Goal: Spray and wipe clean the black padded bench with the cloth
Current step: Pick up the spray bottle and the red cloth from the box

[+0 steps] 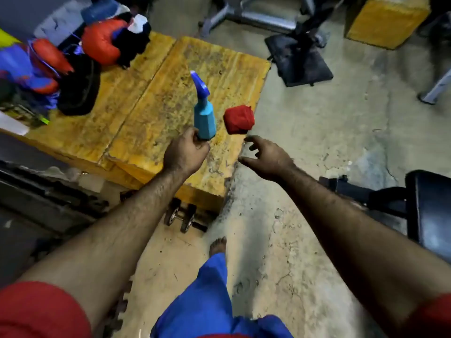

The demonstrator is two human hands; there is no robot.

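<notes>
The folded red cloth [239, 120] lies on the yellow wooden tabletop [156, 98] just beyond the right hand [266, 156], its grip wide; the left hand [186, 152] holds the blue plastic spray bottle [203, 113] beside the cloth.

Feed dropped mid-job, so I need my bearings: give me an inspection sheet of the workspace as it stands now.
Surface: yellow wooden box, top worn and scuffed.
Job's things: blue spray bottle upright; red cloth bunched near the box edge; black padded bench at right, untouched.
Clutter: pile of clothes and bags on the box's far left; dumbbell on the floor.
Hands: left hand grips the bottle's base; right hand open, short of the cloth.
Cables: nothing seen.
Surroundings: concrete floor, metal equipment frame, second box.
</notes>
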